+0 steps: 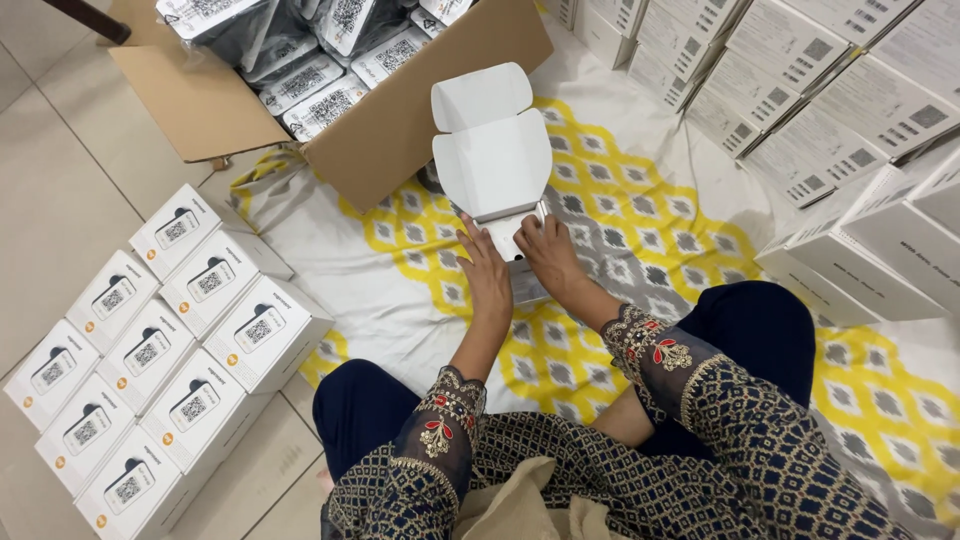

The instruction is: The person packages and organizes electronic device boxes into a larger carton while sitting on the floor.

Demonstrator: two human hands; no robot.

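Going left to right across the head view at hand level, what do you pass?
Closed white boxes laid in rows on the floor → left hand → open white carton with its lid up, touched by both hands → right hand → stacked white boxes on the patterned yellow cloth.
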